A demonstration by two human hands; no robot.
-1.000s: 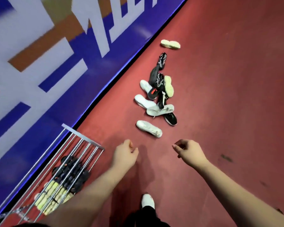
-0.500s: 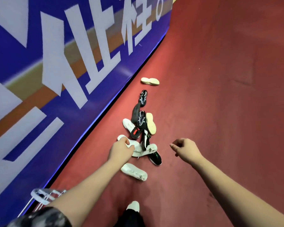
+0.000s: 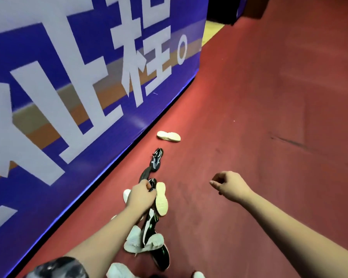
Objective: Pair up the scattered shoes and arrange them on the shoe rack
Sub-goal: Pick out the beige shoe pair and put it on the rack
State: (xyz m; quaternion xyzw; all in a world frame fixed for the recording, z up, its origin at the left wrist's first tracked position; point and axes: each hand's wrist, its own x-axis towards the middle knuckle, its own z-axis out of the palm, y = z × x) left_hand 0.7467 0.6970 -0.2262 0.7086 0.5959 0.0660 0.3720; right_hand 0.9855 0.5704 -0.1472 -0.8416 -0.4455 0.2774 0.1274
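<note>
Several shoes lie in a line on the red floor along a blue banner wall. Farthest is a cream shoe, then a black shoe. My left hand is down on the pile, fingers curled on a black shoe, beside an upturned cream sole. Nearer me lie a black shoe with a white stripe, white shoes and another black shoe. My right hand hovers to the right, loosely curled and holding nothing. The shoe rack is out of view.
The blue banner wall with large white characters runs along the left, and its base meets the floor right beside the shoes. Red floor stretches to the right and ahead. A white shoe tip shows at the bottom edge.
The view has moved forward and up, and the rack has left the frame. My left hand has reached from the near white shoes to the black shoe in the middle of the pile.
</note>
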